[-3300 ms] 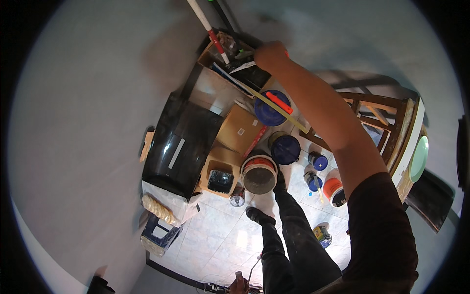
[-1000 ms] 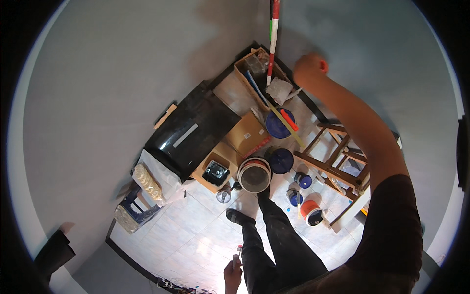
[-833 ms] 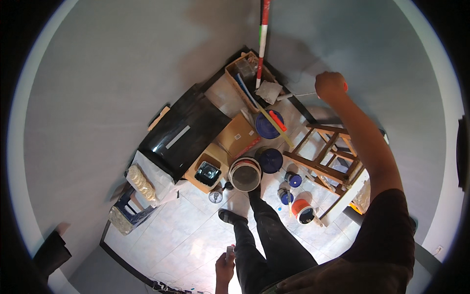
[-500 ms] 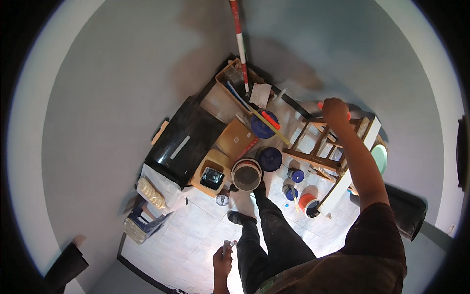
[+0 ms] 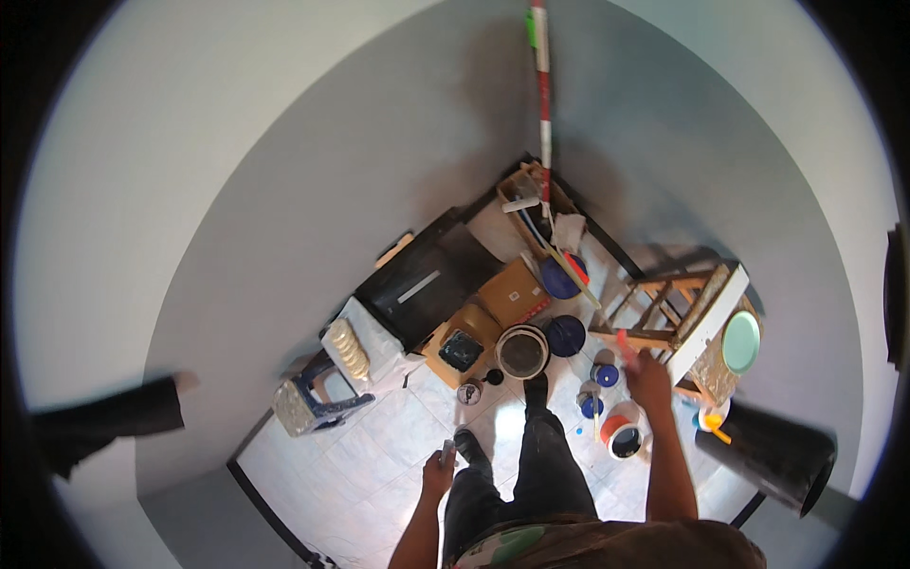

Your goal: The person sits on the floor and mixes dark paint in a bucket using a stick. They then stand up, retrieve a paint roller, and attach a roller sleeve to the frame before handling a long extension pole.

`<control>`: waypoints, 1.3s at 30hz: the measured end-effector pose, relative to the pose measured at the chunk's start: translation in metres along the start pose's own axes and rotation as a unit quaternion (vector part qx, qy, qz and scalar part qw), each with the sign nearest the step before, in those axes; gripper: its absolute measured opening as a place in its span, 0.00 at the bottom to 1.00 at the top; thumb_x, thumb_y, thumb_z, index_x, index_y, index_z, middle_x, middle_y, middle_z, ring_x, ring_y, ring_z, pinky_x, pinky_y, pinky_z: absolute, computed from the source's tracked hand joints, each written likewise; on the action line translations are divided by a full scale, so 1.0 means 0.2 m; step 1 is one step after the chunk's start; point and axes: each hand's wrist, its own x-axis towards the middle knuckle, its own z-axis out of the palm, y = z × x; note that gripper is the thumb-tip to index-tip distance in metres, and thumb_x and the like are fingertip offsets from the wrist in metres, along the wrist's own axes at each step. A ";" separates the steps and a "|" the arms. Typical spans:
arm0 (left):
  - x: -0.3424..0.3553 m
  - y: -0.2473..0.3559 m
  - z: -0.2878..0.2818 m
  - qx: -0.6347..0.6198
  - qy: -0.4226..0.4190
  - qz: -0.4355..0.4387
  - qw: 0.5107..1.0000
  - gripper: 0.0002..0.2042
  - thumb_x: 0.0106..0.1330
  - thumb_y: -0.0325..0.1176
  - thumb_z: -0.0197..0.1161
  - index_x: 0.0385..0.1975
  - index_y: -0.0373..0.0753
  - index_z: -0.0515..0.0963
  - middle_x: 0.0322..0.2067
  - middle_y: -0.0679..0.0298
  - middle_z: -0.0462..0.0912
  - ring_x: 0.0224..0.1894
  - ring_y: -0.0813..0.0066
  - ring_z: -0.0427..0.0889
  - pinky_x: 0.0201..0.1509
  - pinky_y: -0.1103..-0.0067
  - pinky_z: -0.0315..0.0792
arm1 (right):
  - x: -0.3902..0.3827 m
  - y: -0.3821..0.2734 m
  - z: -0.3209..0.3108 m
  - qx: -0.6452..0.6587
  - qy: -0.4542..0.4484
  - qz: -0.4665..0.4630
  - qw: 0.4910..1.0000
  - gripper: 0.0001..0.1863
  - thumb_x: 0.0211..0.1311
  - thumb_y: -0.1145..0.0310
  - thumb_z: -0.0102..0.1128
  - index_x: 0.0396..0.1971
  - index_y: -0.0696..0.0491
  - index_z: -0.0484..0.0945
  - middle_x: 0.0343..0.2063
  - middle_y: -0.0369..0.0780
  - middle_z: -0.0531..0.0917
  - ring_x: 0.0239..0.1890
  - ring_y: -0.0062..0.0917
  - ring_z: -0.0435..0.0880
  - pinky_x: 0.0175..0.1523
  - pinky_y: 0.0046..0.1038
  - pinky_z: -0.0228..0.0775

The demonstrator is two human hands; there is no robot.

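My right hand (image 5: 648, 381) is closed around a slim red object (image 5: 626, 347), too blurred to name, beside the wooden frame of a stool or trestle (image 5: 654, 339). Low in the picture, near my left leg, the fingers of my left hand (image 5: 437, 474) are wrapped round a small grey-white object (image 5: 448, 449) whose kind I cannot make out. Below my right hand stand an orange-red and white pot with dark contents (image 5: 623, 440) and small blue-lidded tins (image 5: 604, 375). A larger bucket (image 5: 522, 352) stands ahead of my feet.
Cardboard boxes (image 5: 512, 292) and a black panel (image 5: 427, 286) lie along the left wall. A red-and-white pole (image 5: 544, 90) leans in the corner. A splattered blue stool (image 5: 318, 403) stands left. To the right are a mint-green disc (image 5: 741, 342) and a black cylinder (image 5: 770, 457).
My right hand has come down from near the wall with the red object still in it. My left hand stays low with its object. The whole view has shifted.
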 end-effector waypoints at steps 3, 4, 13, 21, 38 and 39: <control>0.01 -0.15 -0.05 -0.040 0.016 -0.025 0.999 0.30 0.72 0.61 0.63 0.41 0.32 0.82 0.36 0.37 0.87 0.44 0.34 0.86 0.47 0.54 0.78 | -0.51 -0.12 0.26 0.181 -0.065 -0.012 0.981 0.22 0.61 0.63 0.72 0.47 0.58 0.73 0.34 0.54 0.87 0.39 0.54 0.88 0.42 0.51 0.79; 0.01 -0.15 -0.08 -0.025 0.033 -0.021 0.999 0.30 0.72 0.61 0.63 0.42 0.32 0.81 0.36 0.37 0.86 0.45 0.34 0.86 0.48 0.55 0.79 | -0.70 -0.20 0.31 0.294 -0.127 0.055 0.946 0.21 0.59 0.66 0.75 0.44 0.59 0.74 0.32 0.56 0.86 0.37 0.58 0.86 0.40 0.51 0.79; -0.56 0.17 -0.89 -0.199 0.005 0.263 0.944 0.36 0.72 0.49 0.70 0.75 0.45 0.62 0.50 0.49 0.85 0.50 0.58 0.86 0.54 0.67 0.78 | -2.09 -0.48 0.93 0.241 -0.033 -0.086 0.966 0.20 0.62 0.62 0.75 0.38 0.55 0.70 0.27 0.51 0.83 0.31 0.48 0.87 0.35 0.42 0.74; -1.35 0.44 -1.25 -0.313 -0.104 0.398 0.856 0.21 0.81 0.41 0.60 0.68 0.40 0.74 0.43 0.63 0.84 0.45 0.79 0.80 0.52 0.79 0.74 | -2.77 -0.43 1.23 0.314 0.037 -0.095 0.944 0.21 0.61 0.62 0.77 0.38 0.55 0.70 0.25 0.52 0.84 0.32 0.50 0.89 0.35 0.42 0.77; -3.34 -0.05 -0.09 0.105 -0.471 0.669 0.566 0.10 0.79 0.33 0.57 0.44 0.30 0.75 0.35 0.51 0.75 0.37 0.53 0.76 0.47 0.67 0.71 | -4.76 0.42 -0.05 0.196 0.559 -0.118 0.797 0.40 0.66 0.52 0.69 0.71 0.61 0.69 0.70 0.54 0.72 0.72 0.51 0.71 0.75 0.46 0.60; -3.48 -0.10 -0.05 0.108 -0.508 0.671 0.529 0.10 0.80 0.33 0.57 0.44 0.30 0.75 0.35 0.51 0.74 0.37 0.53 0.76 0.46 0.66 0.70 | -4.91 0.45 -0.13 0.185 0.579 -0.120 0.785 0.38 0.63 0.53 0.72 0.68 0.60 0.74 0.67 0.52 0.76 0.70 0.50 0.74 0.75 0.45 0.61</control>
